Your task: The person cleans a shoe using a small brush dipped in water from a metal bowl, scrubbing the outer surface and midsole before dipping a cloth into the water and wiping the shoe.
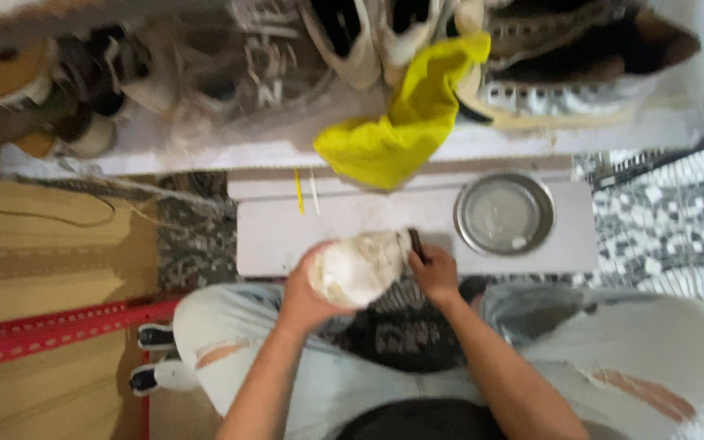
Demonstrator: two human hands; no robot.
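My left hand (307, 293) grips a dirty white shoe (362, 265) by its heel end, sole turned up, above my knees. My right hand (433, 273) holds a small dark brush (416, 244) against the shoe's toe side. Both hands sit just in front of a low white board (287, 236). A round metal bowl (504, 213) of cloudy water stands on that board to the right of the hands. A yellow cloth (409, 122) hangs over the shelf edge beyond it. The picture is blurred by motion.
Several shoes (547, 57) fill the white shelf (205, 147) at the top. A red metal rail (50, 334) crosses cardboard (42, 244) at the left. Mosaic tile floor (678, 204) lies at the right. My knees in torn light jeans (613, 342) spread below.
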